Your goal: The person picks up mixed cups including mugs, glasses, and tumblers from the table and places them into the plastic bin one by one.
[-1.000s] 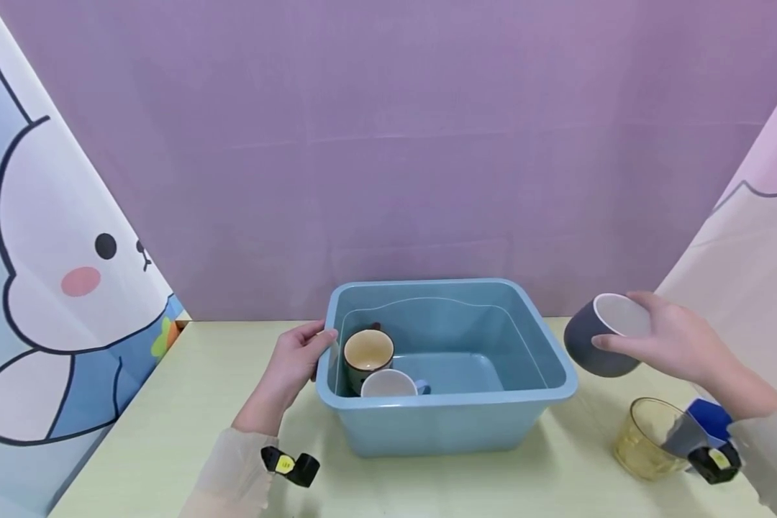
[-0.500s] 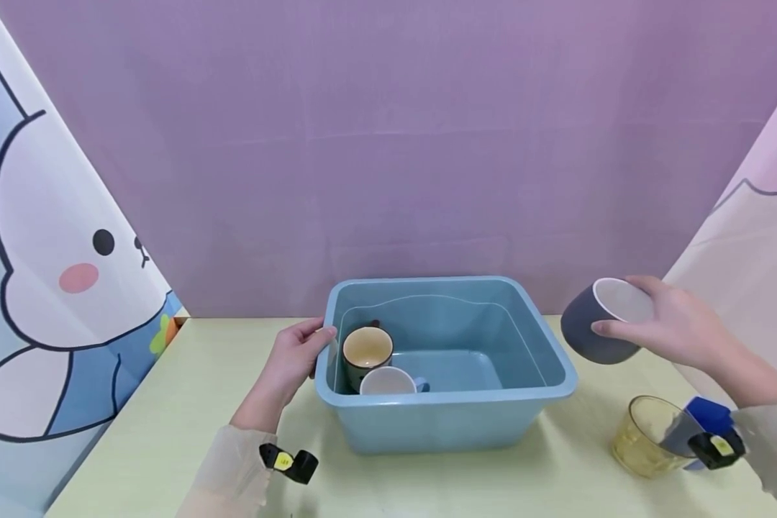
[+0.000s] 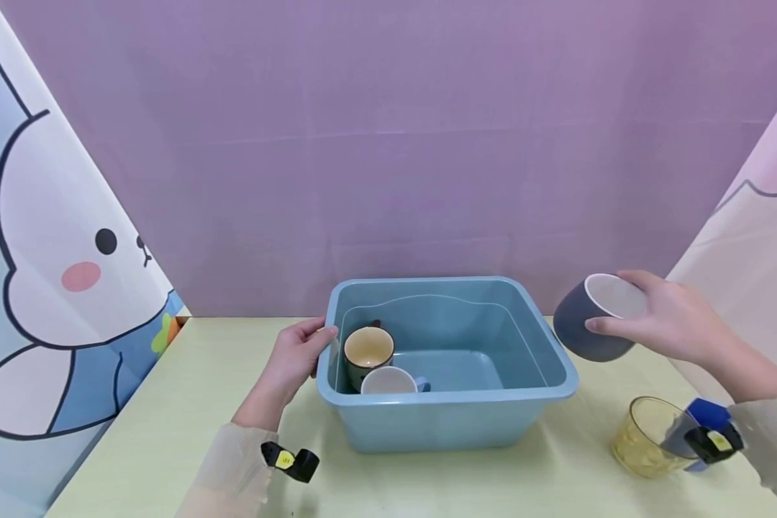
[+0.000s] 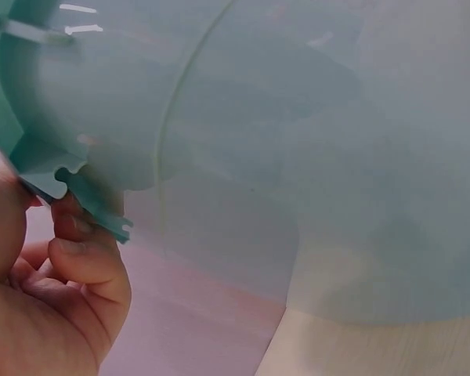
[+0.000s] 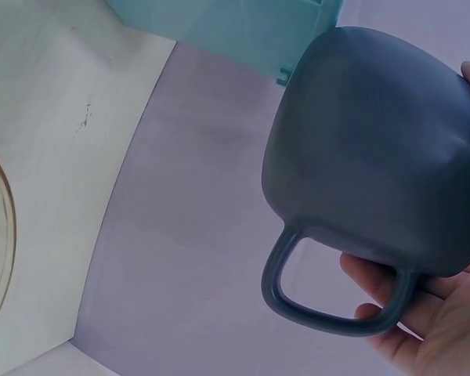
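A blue plastic tub (image 3: pixel 456 424) stands at the middle of the table in the head view. My left hand (image 3: pixel 293 360) pinches its left rim, fingers curled under the edge in the left wrist view. Inside the tub, at its left, a cream-lined mug (image 3: pixel 369 349) stands behind a white mug (image 3: pixel 390 383) with a pale blue handle. Right of the tub, my right hand (image 3: pixel 680 324) grips a dark grey mug (image 3: pixel 579 327) in the air, tilted with its white inside facing me. The right wrist view shows the handle (image 5: pixel 329 323) of that mug pointing down beside my fingers.
A yellow see-through glass (image 3: pixel 644 446) stands on the table (image 3: pixel 492 489) at the right, below my right wrist. Behind it a blue object (image 3: pixel 709 414) is partly hidden by the wrist camera. A purple backdrop (image 3: pixel 414 158) rises at the table's far edge.
My right hand has lifted the grey mug a little and brought it slightly left, nearer the tub. The left hand keeps its place on the rim.
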{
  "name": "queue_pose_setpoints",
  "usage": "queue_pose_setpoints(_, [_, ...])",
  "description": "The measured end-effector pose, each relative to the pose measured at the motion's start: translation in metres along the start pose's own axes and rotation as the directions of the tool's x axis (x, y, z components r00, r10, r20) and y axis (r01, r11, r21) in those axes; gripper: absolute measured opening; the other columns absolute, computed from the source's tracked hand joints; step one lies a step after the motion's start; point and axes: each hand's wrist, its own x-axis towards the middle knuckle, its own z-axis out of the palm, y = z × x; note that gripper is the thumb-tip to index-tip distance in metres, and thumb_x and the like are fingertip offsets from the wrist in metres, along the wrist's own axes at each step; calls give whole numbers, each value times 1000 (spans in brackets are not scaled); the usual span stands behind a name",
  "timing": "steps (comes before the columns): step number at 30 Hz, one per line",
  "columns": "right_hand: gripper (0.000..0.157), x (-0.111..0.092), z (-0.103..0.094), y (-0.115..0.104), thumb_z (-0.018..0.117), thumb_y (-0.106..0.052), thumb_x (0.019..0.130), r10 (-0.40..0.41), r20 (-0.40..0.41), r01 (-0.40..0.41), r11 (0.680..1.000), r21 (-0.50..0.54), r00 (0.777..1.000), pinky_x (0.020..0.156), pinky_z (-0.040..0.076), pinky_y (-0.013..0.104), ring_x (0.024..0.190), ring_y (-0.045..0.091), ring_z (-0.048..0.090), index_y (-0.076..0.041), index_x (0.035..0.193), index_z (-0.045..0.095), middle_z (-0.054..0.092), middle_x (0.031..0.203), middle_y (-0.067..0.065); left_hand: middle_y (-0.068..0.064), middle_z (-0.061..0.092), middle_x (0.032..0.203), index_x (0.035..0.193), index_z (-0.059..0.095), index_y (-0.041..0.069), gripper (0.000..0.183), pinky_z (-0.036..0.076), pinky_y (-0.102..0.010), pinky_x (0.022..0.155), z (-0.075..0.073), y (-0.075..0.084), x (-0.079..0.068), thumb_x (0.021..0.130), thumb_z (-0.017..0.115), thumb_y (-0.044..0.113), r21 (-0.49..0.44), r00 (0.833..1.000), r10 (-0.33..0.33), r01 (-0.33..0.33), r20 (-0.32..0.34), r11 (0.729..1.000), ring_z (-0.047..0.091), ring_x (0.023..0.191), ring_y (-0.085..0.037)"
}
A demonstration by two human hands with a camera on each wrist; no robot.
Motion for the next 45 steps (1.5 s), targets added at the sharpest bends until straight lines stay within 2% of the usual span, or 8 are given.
queue_pose_setpoints(17, [90,6,-3,-14,74,-56,71,-37,27,37,999,-17,999,58,41,31,86,32,60,-1,136,42,62,109,25,-17,66,108,134,52,9,43,47,-24,55,2,-3,2,96,52,30,5,1000,4,-4,-6,1000,55,63,-14])
queue_pose_setpoints(24, [92,10,-5,-22,73,-59,71,-54,41,55,998,-37,998,63,46,40,92,36,60,0,136,42,61,113,27,-17,65,113,134,52,9,43,49,-25,58,3,-4,3,96,52,30,-3,1000,-1,1,-3,1000,59,69,-18])
queue_pose_setpoints(31, [92,14,-6,-35,73,-60,69,-72,33,73,996,-40,997,59,41,31,81,28,60,-2,135,44,65,103,21,-17,65,113,134,52,10,43,48,-24,58,2,-4,3,96,52,30,5,1000,-8,8,-4,1000,56,68,-16])
queue_pose_setpoints(37, [89,20,-4,-46,74,-58,69,-84,26,85,996,-40,996,59,39,31,80,27,58,-4,133,46,66,98,17,-16,66,111,133,53,10,42,48,-24,58,0,-4,2,96,52,30,2,1000,-6,6,-7,1000,57,68,-17])
queue_pose_setpoints(45, [90,28,0,-51,74,-59,69,-108,42,110,993,-48,993,60,41,31,84,28,59,-3,134,46,65,103,19,-17,66,110,133,53,11,41,47,-24,56,1,-2,1,96,52,29,-2,1000,1,-1,-5,1000,56,67,-16])
